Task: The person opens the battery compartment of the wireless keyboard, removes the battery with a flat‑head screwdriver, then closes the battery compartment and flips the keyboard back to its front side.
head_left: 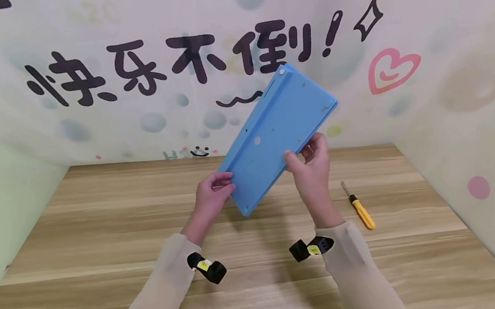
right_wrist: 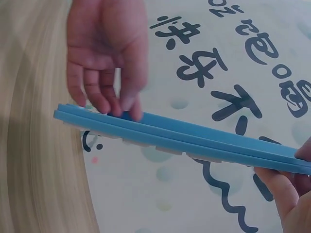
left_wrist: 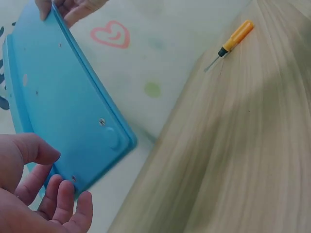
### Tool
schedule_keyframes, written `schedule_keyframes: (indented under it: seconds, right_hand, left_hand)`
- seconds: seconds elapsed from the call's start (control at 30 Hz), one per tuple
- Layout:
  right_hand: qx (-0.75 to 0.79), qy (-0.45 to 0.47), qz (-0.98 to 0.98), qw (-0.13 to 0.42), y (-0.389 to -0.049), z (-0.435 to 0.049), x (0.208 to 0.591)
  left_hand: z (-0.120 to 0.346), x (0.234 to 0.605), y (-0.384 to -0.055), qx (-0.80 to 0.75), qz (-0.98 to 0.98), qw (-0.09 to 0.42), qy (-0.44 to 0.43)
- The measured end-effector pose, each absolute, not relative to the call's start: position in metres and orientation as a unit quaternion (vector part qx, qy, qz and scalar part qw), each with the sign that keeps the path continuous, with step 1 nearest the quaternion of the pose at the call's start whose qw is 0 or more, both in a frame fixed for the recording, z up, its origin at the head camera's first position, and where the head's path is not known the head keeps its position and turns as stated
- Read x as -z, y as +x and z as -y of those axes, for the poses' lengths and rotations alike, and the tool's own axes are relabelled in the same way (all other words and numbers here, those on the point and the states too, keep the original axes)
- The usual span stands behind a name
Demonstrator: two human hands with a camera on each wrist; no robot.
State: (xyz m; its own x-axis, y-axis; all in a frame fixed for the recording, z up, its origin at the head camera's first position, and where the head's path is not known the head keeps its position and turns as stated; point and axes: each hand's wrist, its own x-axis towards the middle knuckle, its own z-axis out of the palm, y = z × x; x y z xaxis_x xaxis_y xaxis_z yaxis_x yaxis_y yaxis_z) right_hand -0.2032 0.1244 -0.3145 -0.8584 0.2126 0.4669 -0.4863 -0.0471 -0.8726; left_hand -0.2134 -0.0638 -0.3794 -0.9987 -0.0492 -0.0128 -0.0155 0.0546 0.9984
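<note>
A light blue keyboard (head_left: 273, 141) is held up off the table, tilted, its flat underside with small screws and a raised ridge toward the head camera. My right hand (head_left: 312, 172) grips its long lower edge, thumb on the underside and fingers behind. Light keycaps (right_wrist: 170, 151) line its opposite face in the right wrist view. At the lower left end is my left hand (head_left: 212, 192), fingers loosely bent and fingertips over the ridge end. In the left wrist view, a gap shows between the left thumb (left_wrist: 41, 149) and the fingers near the corner.
A yellow-handled screwdriver (head_left: 362, 211) lies on the wood-grain table (head_left: 118, 273), right of the right hand. Behind the table hangs a white printed backdrop (head_left: 141, 121) with black characters and a pink heart. Pale walls stand on both sides.
</note>
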Motion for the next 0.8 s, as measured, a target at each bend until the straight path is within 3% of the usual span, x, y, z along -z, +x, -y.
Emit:
schedule_keyframes:
  seconds: [0.23,0.5,0.8]
  right_hand:
    - [-0.729,0.107,0.629,0.248,-0.205,-0.127,0.308]
    - [-0.734,0.109,0.623,0.248,-0.203,-0.126,0.305]
    - [-0.748,0.117,0.606,0.244,-0.202,-0.134,0.3]
  left_hand:
    - [0.064,0.394,-0.213,0.749,0.657,-0.026,0.082]
    - [0.056,0.397,-0.208,0.829,0.553,-0.057,0.063]
    - [0.055,0.399,-0.207,0.834,0.548,-0.05,0.04]
